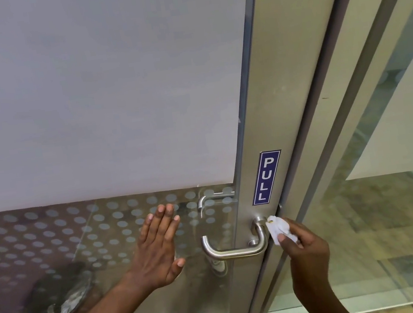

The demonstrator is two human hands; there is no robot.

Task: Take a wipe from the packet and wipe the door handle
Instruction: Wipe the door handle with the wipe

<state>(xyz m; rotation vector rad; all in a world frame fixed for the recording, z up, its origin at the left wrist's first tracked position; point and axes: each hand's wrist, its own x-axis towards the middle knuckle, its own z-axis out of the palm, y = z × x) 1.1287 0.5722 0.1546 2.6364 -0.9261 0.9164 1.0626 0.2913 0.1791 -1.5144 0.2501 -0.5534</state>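
This looks like an office: a frosted, dot-patterned glass door (91,98) in an aluminium frame (256,122), a PULL sticker (267,177), glass partitions (389,183).

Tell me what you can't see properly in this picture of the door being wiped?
- Wipe packet: nowhere in the head view.
- Wipe: partly covered by the right hand bunching it.
- Room behind the door: hidden by frosted film and dots.
- Second handle: blurred through the glass.
- Dark shape low left: too blurred to name.
- Both arms: cut off by the bottom edge.
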